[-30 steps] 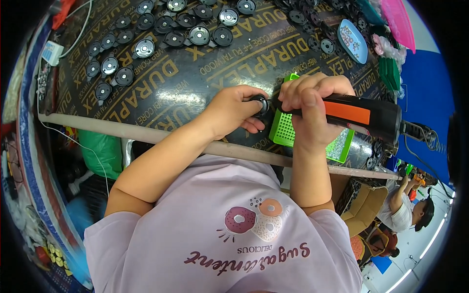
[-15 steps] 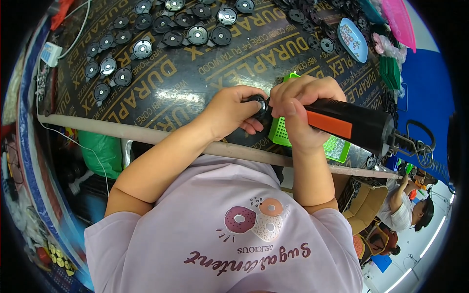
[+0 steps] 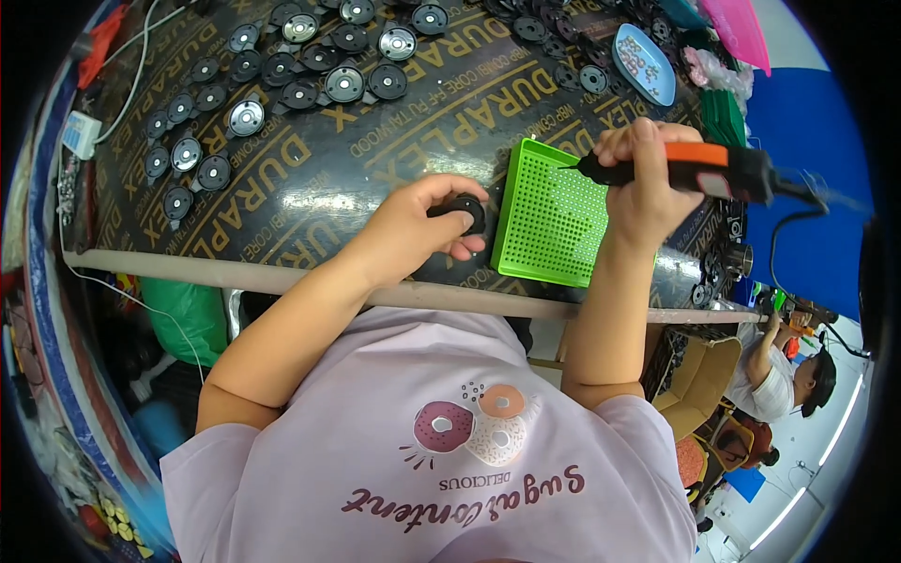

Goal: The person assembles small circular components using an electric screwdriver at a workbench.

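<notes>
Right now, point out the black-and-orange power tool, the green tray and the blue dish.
Black-and-orange power tool [image 3: 700, 154]: head view, orange panel on its body.
Green tray [image 3: 537, 221]: head view, bare perforated floor.
Blue dish [image 3: 661, 91]: head view, bare lower end.

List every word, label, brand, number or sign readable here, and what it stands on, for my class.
I won't copy wording, but here is where printing shows:
Dark tabletop: large gold lettering, repeated, readable; its smaller lines partly so.
Lilac shirt: dark lettering, readable though upside down, beside doughnut drawings.
Black-and-orange tool: small label, too small to read.
</notes>
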### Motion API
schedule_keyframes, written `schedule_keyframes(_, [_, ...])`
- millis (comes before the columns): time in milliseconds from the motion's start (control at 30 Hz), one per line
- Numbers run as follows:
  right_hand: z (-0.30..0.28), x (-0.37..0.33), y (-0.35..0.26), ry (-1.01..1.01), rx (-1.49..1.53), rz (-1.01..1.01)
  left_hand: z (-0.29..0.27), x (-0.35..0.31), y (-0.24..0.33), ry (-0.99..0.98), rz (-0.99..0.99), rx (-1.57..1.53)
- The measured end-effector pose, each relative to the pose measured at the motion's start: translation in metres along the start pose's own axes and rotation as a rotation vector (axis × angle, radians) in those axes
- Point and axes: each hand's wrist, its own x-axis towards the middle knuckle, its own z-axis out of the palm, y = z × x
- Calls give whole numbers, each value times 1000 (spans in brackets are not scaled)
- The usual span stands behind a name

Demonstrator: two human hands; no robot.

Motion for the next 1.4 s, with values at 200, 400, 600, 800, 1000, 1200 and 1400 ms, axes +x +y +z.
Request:
schedule_keyframes(200, [-6,2,15,31,-11,11,-2,2,2,5,28,30])
schedule_keyframes(400, [-6,0,19,32,-35,3,1,8,1,73,1,54])
schedule_keyframes(600, [-6,-2,19,32,-51,23,-2,10,-4,95,3,78])
schedule_keyframes(800, [-7,-2,13,24,-43,12,-7,10,-3,35,-13,106])
schedule_keyframes(1000, [2,-10,-13,-133,208,28,-3,10,1,52,-34,102])
schedule_keyframes(1200, [32,-37,-14,-266,266,76,-5,13,-1,39,-19,113])
schedule_keyframes(1400, [37,-46,-4,-300,170,75,-5,13,-3,64,7,100])
